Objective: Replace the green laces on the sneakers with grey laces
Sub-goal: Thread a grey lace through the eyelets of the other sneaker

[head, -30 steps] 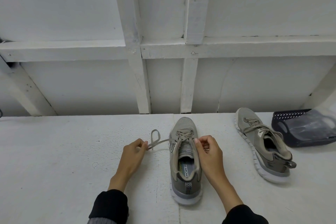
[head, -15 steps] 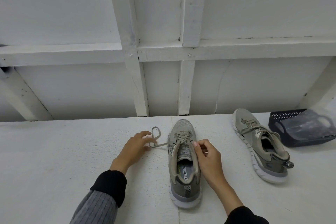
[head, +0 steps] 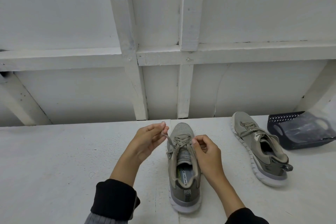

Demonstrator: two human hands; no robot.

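Note:
An olive-grey sneaker (head: 183, 183) stands on the white table (head: 54, 169) in front of me, toe pointing away, its olive-green lace (head: 180, 141) threaded through the eyelets. My left hand (head: 147, 142) is raised just left of the toe and pinches the loose lace end (head: 166, 137), which runs taut down to the eyelets. My right hand (head: 205, 151) rests at the sneaker's right side, thumb and finger pinching at the lacing. The second sneaker (head: 258, 149), laced, lies to the right.
A dark perforated plastic basket (head: 283, 132) with a clear plastic bag in it sits at the far right of the table. A white wall with wooden framing rises directly behind the table's back edge.
My left hand has lifted off the table and moved right toward the toe, pulling the lace end up and taut. The loop that lay on the table is gone.

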